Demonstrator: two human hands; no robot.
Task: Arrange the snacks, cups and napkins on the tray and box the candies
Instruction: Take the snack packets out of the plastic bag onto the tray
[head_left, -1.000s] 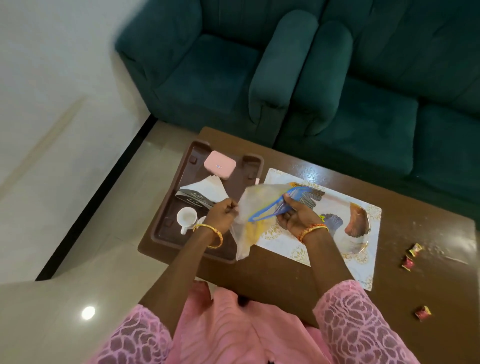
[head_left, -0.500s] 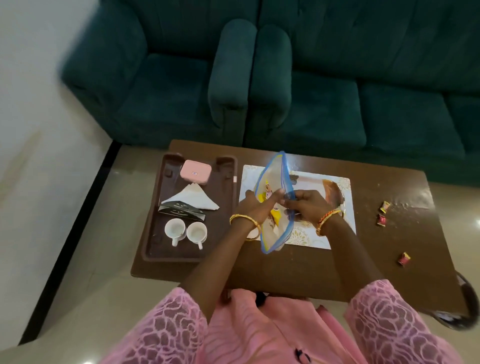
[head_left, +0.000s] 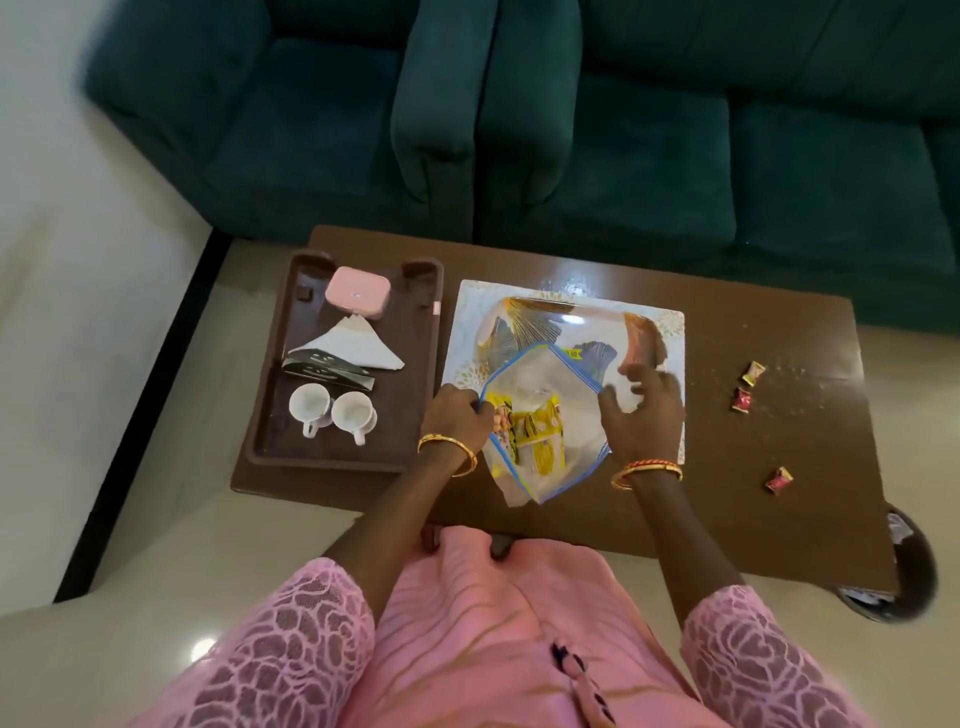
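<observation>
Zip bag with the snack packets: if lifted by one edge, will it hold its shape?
Probably not. The zip bag looks thin and crumpled, so it would likely sag. The yellow snack packets inside would probably slide toward the low corner.

Home living room. Dark green upholstered sofas (head_left: 571, 130) stand behind a low brown coffee table (head_left: 753, 467) on a pale polished tile floor (head_left: 130, 467). Serving tray (head_left: 270, 415) with two small cups (head_left: 332, 410) on the table.

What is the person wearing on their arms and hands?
Both arms are bare from the elbow down, under pink lacy sleeves with a swirly cut-out pattern. The left hand has a gold bangle at its wrist. The right hand has a gold and a red-orange bangle. No gloves or rings show.
</observation>
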